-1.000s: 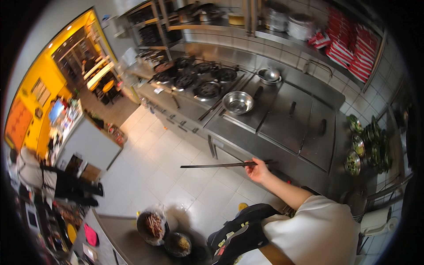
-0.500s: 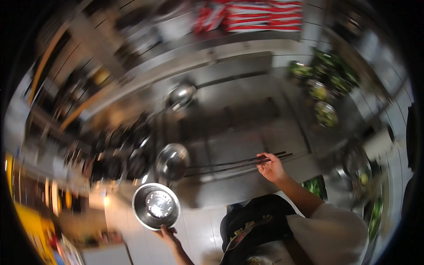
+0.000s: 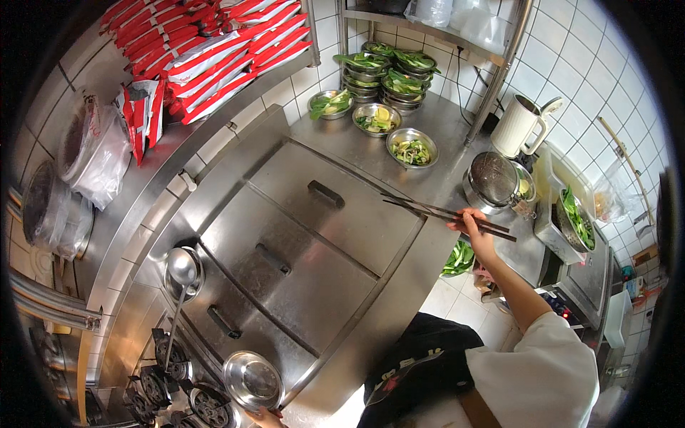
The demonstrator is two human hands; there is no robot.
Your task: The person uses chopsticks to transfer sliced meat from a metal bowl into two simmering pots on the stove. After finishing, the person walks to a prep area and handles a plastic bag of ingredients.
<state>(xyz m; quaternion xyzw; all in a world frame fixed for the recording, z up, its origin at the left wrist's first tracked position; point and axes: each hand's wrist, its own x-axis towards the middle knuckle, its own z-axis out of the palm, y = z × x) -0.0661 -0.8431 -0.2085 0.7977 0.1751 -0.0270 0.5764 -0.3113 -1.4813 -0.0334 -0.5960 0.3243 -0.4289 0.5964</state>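
My right hand (image 3: 469,224) is closed around a pair of long dark chopsticks (image 3: 442,212), whose thin ends point left over the steel counter. At the lower edge my left hand (image 3: 265,418), only partly in view, grips the near rim of a shiny metal bowl (image 3: 253,380). The bowl sits beside the burners and over the corner of the steel lids (image 3: 307,235), which carry black handles. A ladle (image 3: 183,268) lies across a small round metal container to the far left of the bowl.
Gas burners (image 3: 171,378) stand at the lower left. Bowls of greens (image 3: 412,148) and stacked bowls fill the back corner. On the right are a strainer on a pot (image 3: 492,178), a cream jug (image 3: 519,127) and a colander of greens (image 3: 575,220). Red-and-white packets (image 3: 221,64) lie on a shelf.
The view has swung toward the right-hand corner and is sharper. My left hand and its bowl have come in toward the counter by the burners. The right hand still holds the chopsticks.
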